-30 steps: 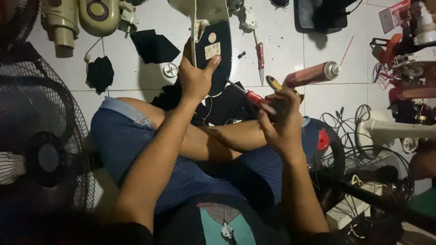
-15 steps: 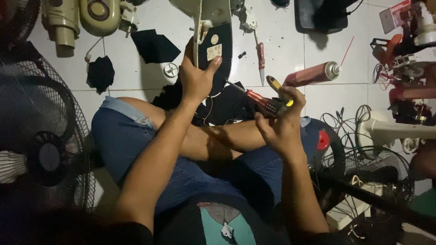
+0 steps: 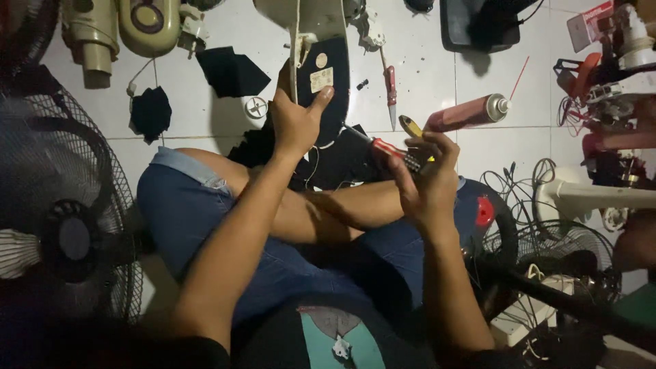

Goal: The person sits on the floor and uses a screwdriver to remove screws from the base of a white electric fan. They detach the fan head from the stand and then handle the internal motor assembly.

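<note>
The left hand (image 3: 295,123) grips the fan base (image 3: 321,68) near the floor's top edge. The right hand (image 3: 427,181) clasps a screwdriver (image 3: 386,149), apparently red-handled, above the knees.

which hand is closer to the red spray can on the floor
Right. The right hand, holding a red-handled screwdriver, sits just below and left of the spray can. The left hand is farther left, gripping the edge of the upturned fan base.

White tiled floor (image 3: 205,130), dimly lit; dark grout lines.
</note>
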